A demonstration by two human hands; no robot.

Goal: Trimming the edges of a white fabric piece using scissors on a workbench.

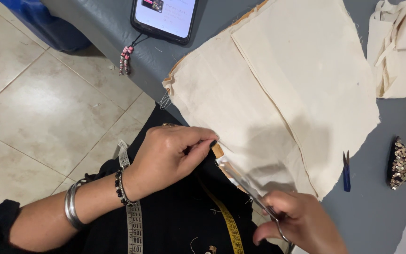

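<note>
Cloth [278, 89]: cream, layered in two sheets, spread flat on the grey table [372, 211]; fills the middle of the view, lower edge hanging toward the lap at 6 o'clock.
Scissors [245, 181]: silver blades lying along the cloth's lower edge, tips pointing to 10 o'clock, touching the fabric.
Right hand [301, 221]: at 5 o'clock, clenched through the scissor handles.
Left hand [172, 153]: at 8 o'clock of the cloth, thumb and forefinger pinched tight on the cloth's edge just ahead of the blade tips; ring on one finger, dark bead bracelet and silver bangles on the wrist.
Tape measure [135, 226]: draped over the black clothing at 6 o'clock, white on one side and yellow on the other.
Snips [347, 171]: small, blue-handled, on the table at 3 o'clock, just beside the cloth's edge.
Sequinned pouch [400, 164]: dark with gold sequins, farther out at 3 o'clock.
Phone [165, 16]: at 12 o'clock, screen lit, pink bead charm dangling over the table edge.
Cloth scraps [400, 47]: cream, heaped at 2 o'clock.
Floor [38, 108]: beige tiles, 9 o'clock.
</note>
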